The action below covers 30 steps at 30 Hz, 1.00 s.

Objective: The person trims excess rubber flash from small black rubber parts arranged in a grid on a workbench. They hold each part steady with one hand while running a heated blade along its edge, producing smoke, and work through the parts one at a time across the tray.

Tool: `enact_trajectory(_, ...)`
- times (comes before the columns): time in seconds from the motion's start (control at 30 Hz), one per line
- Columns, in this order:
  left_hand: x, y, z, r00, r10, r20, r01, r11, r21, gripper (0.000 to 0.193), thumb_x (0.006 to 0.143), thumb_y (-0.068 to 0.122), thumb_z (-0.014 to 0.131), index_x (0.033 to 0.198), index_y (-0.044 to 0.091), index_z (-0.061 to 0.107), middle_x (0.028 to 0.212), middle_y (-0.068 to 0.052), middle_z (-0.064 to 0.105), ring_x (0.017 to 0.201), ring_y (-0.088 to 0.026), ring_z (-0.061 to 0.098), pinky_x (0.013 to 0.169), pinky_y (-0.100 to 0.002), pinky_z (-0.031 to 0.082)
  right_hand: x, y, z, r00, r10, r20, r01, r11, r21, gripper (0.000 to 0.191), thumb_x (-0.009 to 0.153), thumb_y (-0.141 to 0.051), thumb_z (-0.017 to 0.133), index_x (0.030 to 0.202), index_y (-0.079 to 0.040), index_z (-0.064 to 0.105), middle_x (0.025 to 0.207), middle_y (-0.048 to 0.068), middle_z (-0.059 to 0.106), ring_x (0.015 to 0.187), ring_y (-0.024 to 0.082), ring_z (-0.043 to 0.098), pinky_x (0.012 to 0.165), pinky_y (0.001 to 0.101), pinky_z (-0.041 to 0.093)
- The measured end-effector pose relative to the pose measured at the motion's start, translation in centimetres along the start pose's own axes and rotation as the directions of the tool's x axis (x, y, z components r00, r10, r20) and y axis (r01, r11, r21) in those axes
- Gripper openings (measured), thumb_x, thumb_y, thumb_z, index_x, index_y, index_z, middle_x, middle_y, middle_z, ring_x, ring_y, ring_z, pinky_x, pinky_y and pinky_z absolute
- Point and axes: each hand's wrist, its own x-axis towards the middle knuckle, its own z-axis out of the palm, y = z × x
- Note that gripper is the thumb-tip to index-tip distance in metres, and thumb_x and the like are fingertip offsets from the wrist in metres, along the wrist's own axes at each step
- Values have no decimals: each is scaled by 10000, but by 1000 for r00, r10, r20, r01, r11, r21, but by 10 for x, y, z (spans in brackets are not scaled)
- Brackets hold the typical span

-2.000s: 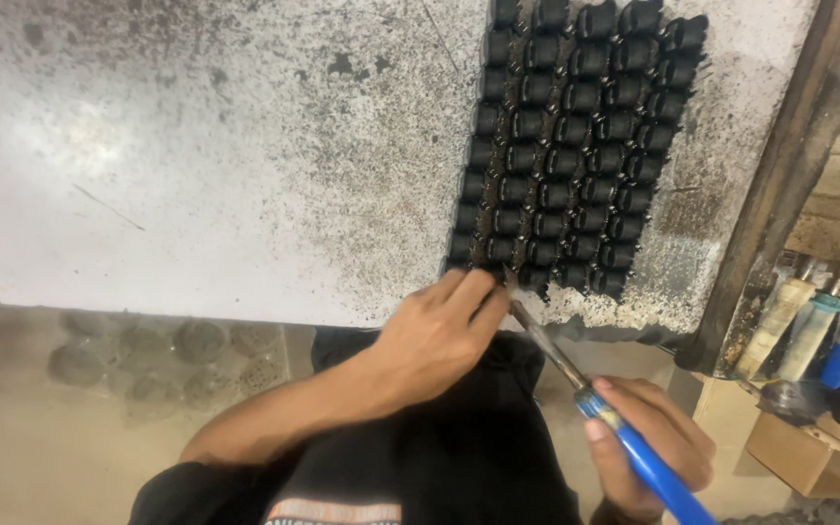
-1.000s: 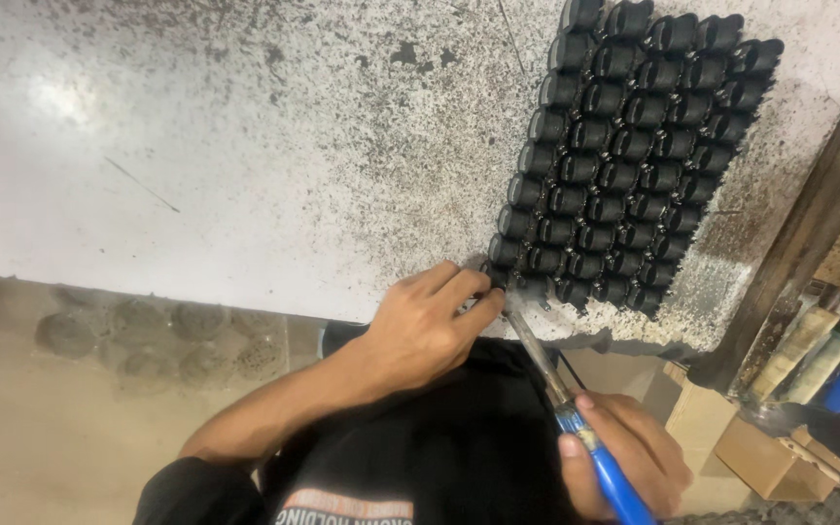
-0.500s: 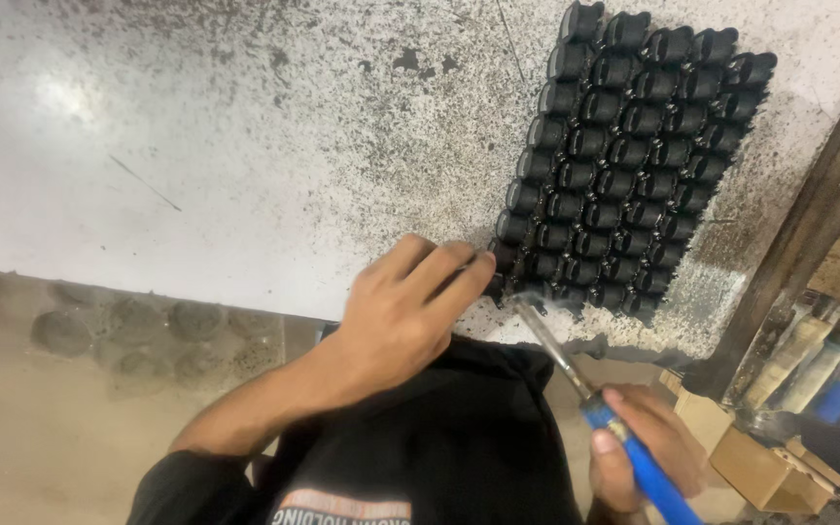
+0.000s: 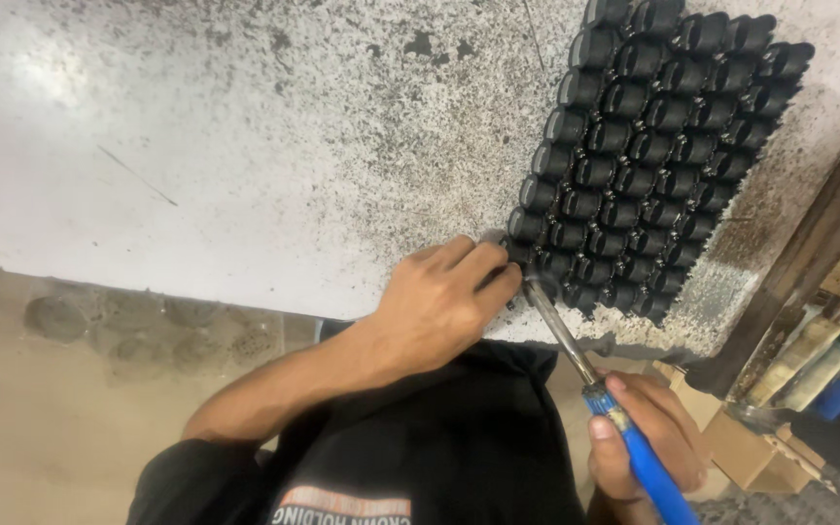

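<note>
**Q:** Hands, state and position?

**Me:** Left hand [image 4: 444,306] lies at the near edge of the table [image 4: 245,175], fingers curled narrow and pinched on a small black part [image 4: 520,255] at the near left corner of the block of caps [image 4: 644,156]. Fingertips hide most of that part; I cannot tell whether it is lifted or seated. Right hand [image 4: 648,437] sits lower, off the table edge, fist wrapped round the blue handle of my tool [image 4: 600,384].

**Q:** Tool orientation?

**Me:** Metal shaft slants up and left from the handle. Its tip meets the part just beside my left fingertips. Contact looks likely; exact point is hidden.

**Q:** Caps?

**Me:** Black, round, packed in tight rows touching one another, block set askew at the right end of the table. Surface is white, heavily speckled with dark grit around the block.

**Q:** Surroundings?

**Me:** Wooden post [image 4: 809,253] slants along the right. Cardboard boxes [image 4: 741,452] and some bottles [image 4: 828,374] stand below it. My black shirt [image 4: 420,457] fills the bottom of view.
</note>
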Motion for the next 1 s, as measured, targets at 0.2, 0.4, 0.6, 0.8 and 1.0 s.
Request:
enact_trajectory(0.2, 1, 2, 6, 996, -12, 91, 14, 1000, -15, 301, 795, 105, 691, 1080, 11, 688, 996, -94, 594, 872, -253, 631, 603, -377, 548, 22, -11, -4, 982, -105, 156, 112, 993, -35, 288, 822, -72, 710, 1052, 91, 649, 894, 261, 690, 783, 308, 735, 688, 363, 613)
enact_trajectory(0.4, 1, 3, -8, 998, -42, 45, 46, 992, -115, 289, 806, 48, 718, 1084, -9, 660, 1012, -126, 593, 852, -271, 642, 625, -392, 553, 15, -11, -15, 989, -20, 148, 27, 999, -47, 271, 890, -94, 732, 1077, 86, 655, 921, 246, 708, 776, 284, 752, 681, 302, 619)
enact_trajectory(0.6, 8, 14, -57, 943, 77, -323, -71, 997, 30, 383, 773, -75, 728, 1151, -43, 678, 1033, -87, 645, 732, -199, 579, 542, -356, 494, -2, 23, 1, 979, 46, -200, -33, 997, 70, 391, 885, -230, 709, 1101, 95, 683, 904, 267, 693, 786, 289, 719, 728, 309, 591)
enact_trajectory(0.8, 26, 4, -14, 993, -91, -75, 96, 994, 54, 459, 693, 105, 711, 1145, 25, 729, 982, -69, 596, 858, -246, 608, 583, -372, 535, 1, 30, 7, 977, 19, -210, 4, 994, 110, 384, 872, -232, 702, 1077, 92, 676, 899, 276, 685, 791, 322, 725, 707, 312, 593)
enact_trajectory(1.0, 19, -3, 5, 995, -73, -65, 77, 996, 49, 357, 743, 76, 709, 1098, 36, 718, 1009, -56, 597, 886, -238, 620, 659, -373, 563, 9, 21, 14, 984, 57, -167, -43, 996, 84, 387, 898, -233, 711, 1096, 99, 694, 905, 272, 690, 790, 307, 708, 714, 304, 566)
